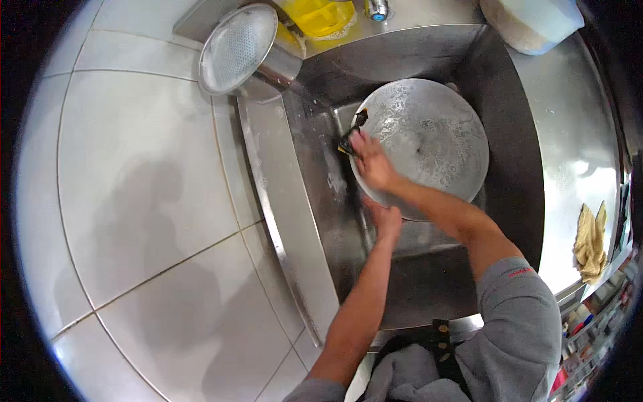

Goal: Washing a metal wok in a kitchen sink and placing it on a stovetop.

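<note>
A large round metal pan or lid (427, 145), wet with soap suds, rests tilted in a deep steel sink (432, 286). My left hand (384, 215) grips its near left rim. At the left rim, my right hand (374, 163) presses a dark scouring pad or cloth (346, 142) with yellowish edges against the metal. The fingers are slightly blurred, and part of the pad is hidden beneath them. A second dark scrap (361, 117) shows just above the pad; whether it is part of it I cannot tell.
Behind the sink stand a metal strainer (238, 50), a container of yellow liquid (321, 17), a tap (377, 9) and a whitish plastic tub (540, 25). A tan cloth (590, 243) lies on the right steel counter (577, 135). White wall tiles (145, 125) border the left.
</note>
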`<act>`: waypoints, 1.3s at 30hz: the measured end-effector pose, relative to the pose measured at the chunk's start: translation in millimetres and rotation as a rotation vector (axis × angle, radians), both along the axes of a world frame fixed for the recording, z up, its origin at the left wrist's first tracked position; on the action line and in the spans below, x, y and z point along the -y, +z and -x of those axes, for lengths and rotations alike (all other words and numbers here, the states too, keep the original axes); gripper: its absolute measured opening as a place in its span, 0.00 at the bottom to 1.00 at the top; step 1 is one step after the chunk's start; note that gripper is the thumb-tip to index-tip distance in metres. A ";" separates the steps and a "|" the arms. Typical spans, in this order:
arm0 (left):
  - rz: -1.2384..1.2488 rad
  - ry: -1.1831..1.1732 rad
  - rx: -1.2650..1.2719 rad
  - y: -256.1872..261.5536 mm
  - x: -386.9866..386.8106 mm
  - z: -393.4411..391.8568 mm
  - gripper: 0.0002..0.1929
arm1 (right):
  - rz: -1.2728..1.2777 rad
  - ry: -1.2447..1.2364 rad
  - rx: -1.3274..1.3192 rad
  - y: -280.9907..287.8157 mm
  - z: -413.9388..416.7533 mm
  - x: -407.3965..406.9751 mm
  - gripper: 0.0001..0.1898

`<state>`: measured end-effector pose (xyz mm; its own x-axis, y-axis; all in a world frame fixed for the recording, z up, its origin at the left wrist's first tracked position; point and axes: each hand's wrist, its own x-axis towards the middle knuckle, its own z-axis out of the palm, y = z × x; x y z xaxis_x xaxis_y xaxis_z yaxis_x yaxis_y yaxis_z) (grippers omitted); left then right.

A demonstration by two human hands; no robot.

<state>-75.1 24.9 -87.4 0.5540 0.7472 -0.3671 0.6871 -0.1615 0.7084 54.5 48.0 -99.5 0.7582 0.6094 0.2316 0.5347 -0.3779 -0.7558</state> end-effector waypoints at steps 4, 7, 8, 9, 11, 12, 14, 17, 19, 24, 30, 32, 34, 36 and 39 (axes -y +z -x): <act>0.442 -0.026 -0.008 25.5 23.1 -26.2 0.37 | -0.159 -0.371 0.039 -36.2 -73.2 42.1 0.31; 0.626 0.073 -0.055 52.3 4.3 -25.6 0.42 | -0.220 0.099 -0.111 -19.6 12.3 33.0 0.28; 0.627 0.096 -0.066 54.3 0.5 -25.0 0.41 | -0.232 0.117 -0.111 -13.3 -17.5 33.2 0.28; 0.667 0.083 -0.086 55.1 14.5 -26.4 0.40 | -0.077 0.046 -0.210 -14.8 -70.5 55.7 0.28; 0.608 0.063 -0.054 52.4 20.9 -33.2 0.41 | 0.034 -0.283 0.148 -18.9 -76.4 54.5 0.28; 0.552 0.034 -0.030 52.7 24.2 -31.0 0.41 | -0.094 -0.230 0.074 -31.2 -36.6 46.7 0.28; 0.416 0.035 -0.055 17.3 19.1 -10.9 0.41 | -0.255 -0.132 -0.001 -23.6 -12.1 32.0 0.28; 0.452 0.008 -0.083 21.1 19.2 -16.9 0.43 | -0.105 0.182 0.051 -9.5 -28.4 58.7 0.28; 0.599 -0.013 -0.055 27.8 22.5 -27.9 0.45 | -0.077 -0.158 0.129 -11.0 -49.7 54.1 0.28; 0.587 0.034 0.073 70.4 18.2 -32.0 0.41 | 0.310 0.308 -0.453 78.1 -11.8 106.3 0.24; 0.094 0.024 -0.018 43.8 9.6 -17.8 0.37 | -0.452 -0.351 -0.106 225.3 -118.5 89.1 0.33; 0.089 -0.040 0.028 61.4 30.5 -40.4 0.37 | -0.156 -0.302 0.118 250.8 -164.6 99.6 0.34; 0.257 -0.048 0.170 80.2 13.8 -48.4 0.38 | 0.269 0.221 0.088 259.6 -163.7 86.5 0.33; 0.472 0.113 0.359 120.7 -9.0 -59.6 0.37 | 0.288 0.178 -0.048 263.0 -119.9 80.3 0.34; 0.883 0.181 0.588 192.9 -23.1 -107.6 0.32 | -0.002 0.051 -0.035 245.6 -141.9 112.1 0.36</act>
